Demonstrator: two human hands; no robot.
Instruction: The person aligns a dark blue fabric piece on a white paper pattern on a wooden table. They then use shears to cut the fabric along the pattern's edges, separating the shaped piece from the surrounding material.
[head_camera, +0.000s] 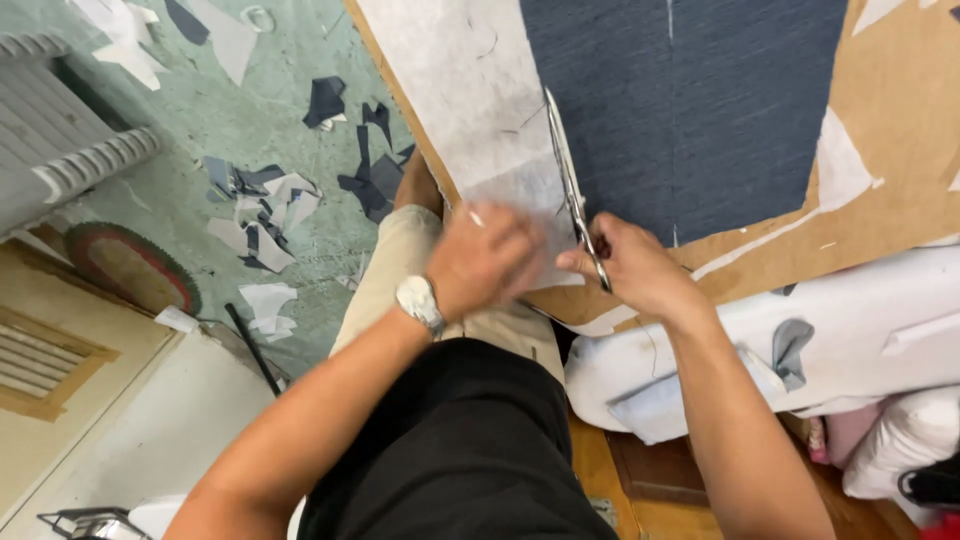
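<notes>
Steel scissors (572, 190) sit in our right hand (632, 268), fingers curled tight through the handles, with the long blades pointing away from us along the line where one sheet of white interfacing (470, 110) meets one panel of dark blue fabric (690, 110). Our left hand (487, 262) lies just beside the right one and presses down on the near edge of the white sheet; it is blurred, so we cannot tell for certain how its fingers stand, though they seem folded down together onto the cloth. One silver wristwatch (418, 300) is on the left wrist. Both cloth pieces lie flat on one brown board table (890, 150), the white to the left, the blue to the right, the two touching along the blades. We see no printed packages or signs; the nearest to a label is a single thin chalk line running down the blue panel. To the right of our right forearm lies one heap of white cut pieces (780, 340), with one small grey patch resting on it. On the green floor (200, 150) to the left we count roughly a dozen scattered offcuts (265, 200), dark blue and white mixed, too small and overlapping for an exact count. One white ribbed radiator (60, 140) stands at the far left.
</notes>
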